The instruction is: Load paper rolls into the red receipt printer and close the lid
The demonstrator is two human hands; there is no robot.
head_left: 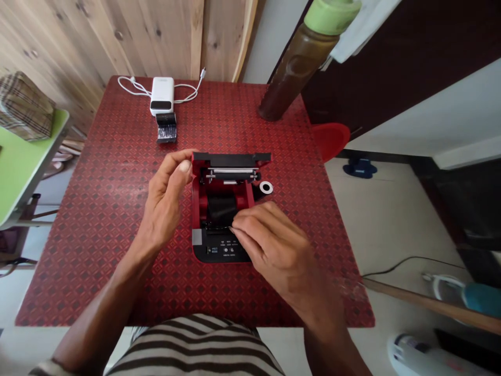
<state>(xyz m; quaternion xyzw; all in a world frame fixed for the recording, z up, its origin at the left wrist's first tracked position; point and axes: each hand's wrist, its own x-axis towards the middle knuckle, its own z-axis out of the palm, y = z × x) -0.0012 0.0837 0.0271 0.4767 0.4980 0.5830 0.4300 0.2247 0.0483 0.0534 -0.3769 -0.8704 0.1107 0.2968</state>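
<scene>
A small red and black label printer (199,245) stands on the table with its lid (230,159) raised. Thumb and fingers of my left hand (168,193) grip the lid's left corner. Inside the printer's bay lies a black label roll (221,209). Bent over the front right of the bay, my right hand (270,240) pinches the loose edge of the roll near the slot; its fingertips partly cover that edge. To the right of the printer, partly behind it, is a black roll with a white core (266,187).
On the red patterned table (102,209), a white power bank (162,94) with a white cable lies at the back, a torn black strip (166,128) before it. A tall brown bottle with a green lid (301,62) stands back right. A green table (23,162) is at left.
</scene>
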